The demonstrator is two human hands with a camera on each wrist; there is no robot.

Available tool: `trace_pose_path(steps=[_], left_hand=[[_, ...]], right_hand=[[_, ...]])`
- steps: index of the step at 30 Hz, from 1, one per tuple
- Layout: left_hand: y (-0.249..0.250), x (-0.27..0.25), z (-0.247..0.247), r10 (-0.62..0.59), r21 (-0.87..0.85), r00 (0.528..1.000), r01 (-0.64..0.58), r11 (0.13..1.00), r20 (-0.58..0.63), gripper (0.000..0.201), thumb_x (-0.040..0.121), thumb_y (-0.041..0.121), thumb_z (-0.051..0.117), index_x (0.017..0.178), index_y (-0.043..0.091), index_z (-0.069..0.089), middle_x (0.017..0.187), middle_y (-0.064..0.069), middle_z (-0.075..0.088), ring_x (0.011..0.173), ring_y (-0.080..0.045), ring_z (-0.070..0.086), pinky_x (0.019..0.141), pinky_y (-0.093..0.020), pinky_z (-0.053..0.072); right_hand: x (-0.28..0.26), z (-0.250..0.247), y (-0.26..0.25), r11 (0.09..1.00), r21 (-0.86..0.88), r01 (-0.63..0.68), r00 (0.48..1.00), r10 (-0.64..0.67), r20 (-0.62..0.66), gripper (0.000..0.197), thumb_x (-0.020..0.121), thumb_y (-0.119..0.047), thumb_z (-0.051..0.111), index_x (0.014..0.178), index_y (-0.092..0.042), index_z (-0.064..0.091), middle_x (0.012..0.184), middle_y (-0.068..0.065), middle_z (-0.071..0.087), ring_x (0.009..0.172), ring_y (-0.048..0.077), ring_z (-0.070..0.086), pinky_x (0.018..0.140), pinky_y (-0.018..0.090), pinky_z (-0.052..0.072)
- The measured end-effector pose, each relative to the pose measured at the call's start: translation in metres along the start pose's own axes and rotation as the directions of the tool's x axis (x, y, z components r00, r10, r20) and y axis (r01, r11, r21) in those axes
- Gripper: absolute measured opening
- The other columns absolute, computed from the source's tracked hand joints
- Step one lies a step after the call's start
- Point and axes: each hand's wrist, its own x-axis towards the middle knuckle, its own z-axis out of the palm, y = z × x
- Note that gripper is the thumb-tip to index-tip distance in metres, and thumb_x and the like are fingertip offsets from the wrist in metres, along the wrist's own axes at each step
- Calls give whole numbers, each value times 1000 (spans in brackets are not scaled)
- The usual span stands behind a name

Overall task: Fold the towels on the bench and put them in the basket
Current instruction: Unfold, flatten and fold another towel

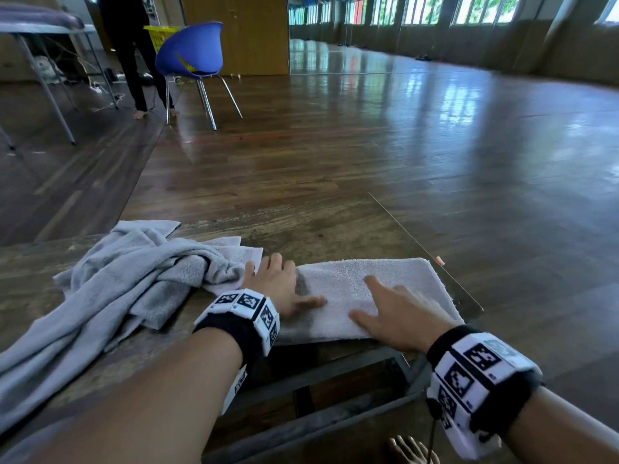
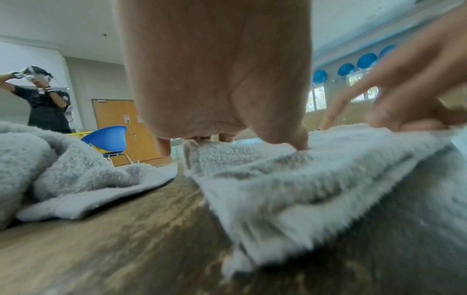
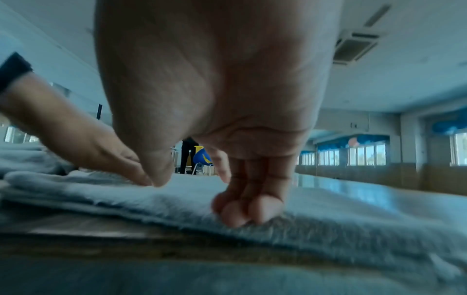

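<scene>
- Worn, scratched wooden bench top (image 1: 301,229) carries everything, with a glossy wooden hall floor (image 1: 435,128) beyond its far edge.
- Nearest the front edge, toward the bench's right end, a pale grey terry towel folded into a flat rectangle (image 1: 338,289) lies with its near side slightly overhanging the edge.
- Both hands lie on this folded towel with fingers spread and straight, gripping nothing: the left hand (image 1: 279,283) presses its left end, the right hand (image 1: 398,313) its near middle, the two close but apart.
- The right wrist view shows the right fingertips (image 3: 242,211) bearing down into the pile.
- Just left of the left hand, a crumpled heap of grey towels (image 1: 127,283) waits unfolded, trailing toward the front left corner; part of it touches the folded towel's left end.
- Judged step: smoothing a finished fold before lifting it.
- Risks: the overhanging near side could let the towel slide off if a hand drags toward the body; lifting by one end would let the layers fall open; the touching heap could get pulled along.
- Far off, a blue plastic chair with metal legs (image 1: 191,51) stands on the floor, a yellow slatted plastic basket (image 1: 157,36) behind it, well apart from the bench, so a loose carry may undo the fold.
- A person in dark clothes (image 1: 129,45) stands by the basket.
</scene>
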Motion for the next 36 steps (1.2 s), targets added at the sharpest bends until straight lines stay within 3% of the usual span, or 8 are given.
trace_pose_path(steps=[4, 8, 11, 17, 22, 28, 33, 36], left_hand=[[-2, -1, -16, -27, -127, 999, 23, 992, -27, 36, 89, 55, 56, 89, 19, 51, 103, -4, 59, 101, -25, 58, 99, -46, 36], [-6, -10, -18, -55, -324, 998, 65, 944, 42, 37, 83, 37, 67, 105, 14, 46, 91, -2, 59, 75, -15, 56, 61, -29, 41], [-6, -16, -19, -27, -522, 999, 46, 852, 44, 51, 82, 25, 71, 116, 19, 34, 93, -2, 59, 69, -13, 56, 57, -27, 42], [3, -16, -30, 48, -766, 998, -56, 640, -33, 16, 91, 17, 63, 102, 6, 69, 74, -1, 58, 58, -7, 51, 59, -21, 41], [10, -15, -44, 45, -950, 992, 101, 296, 119, 39, 84, -2, 38, 102, -2, 73, 67, 1, 68, 60, -13, 63, 51, -18, 49], [-1, -13, -44, 166, -837, 986, -82, 541, 11, 35, 84, -18, 55, 103, 6, 72, 91, -16, 75, 79, -22, 68, 72, -34, 54], [-10, -10, -39, 53, -824, 994, -112, 555, -99, 9, 87, 9, 70, 80, 9, 74, 74, -12, 67, 68, -23, 54, 65, -36, 44], [-10, -3, -42, -57, -823, 991, -70, 564, -123, 32, 88, 29, 69, 66, 6, 65, 60, -2, 62, 55, -15, 55, 52, -24, 42]], right_hand=[[-4, 7, -1, 999, 48, 0, 999, -2, 36, 63, 97, -51, 47, 149, -23, 25, 127, 13, 51, 121, 33, 53, 93, 44, 47], [-1, 8, 6, 990, 112, 86, 996, -82, -38, 59, 99, -31, 45, 153, -22, 21, 148, 12, 31, 139, 31, 34, 111, 46, 39], [-6, 12, 8, 986, 63, 151, 988, -150, -29, 70, 92, -21, 46, 155, -28, 15, 160, 6, 13, 150, 27, 9, 121, 46, 25], [-14, 24, 2, 935, 75, 348, 937, -349, 12, 95, 81, -58, 60, 156, -36, 4, 158, -14, 2, 147, 9, -1, 121, 36, 12], [-15, 35, 0, 916, 30, 400, 909, -393, -142, 99, 75, -73, 64, 154, -30, 23, 151, -13, 23, 143, 9, 18, 122, 34, 22], [-11, 29, 9, 859, 254, 444, 876, -357, -323, 16, 92, -27, 62, 106, -35, 66, 110, -20, 62, 107, 7, 53, 97, 33, 43], [-4, 16, 9, 772, 524, 360, 914, -177, -366, 16, 97, -23, 60, 82, -19, 59, 72, 0, 64, 64, 19, 57, 61, 40, 47], [2, 3, 11, 655, 706, 270, 945, -40, -324, 22, 100, -26, 57, 90, -9, 66, 69, 6, 69, 61, 21, 61, 60, 39, 50]])
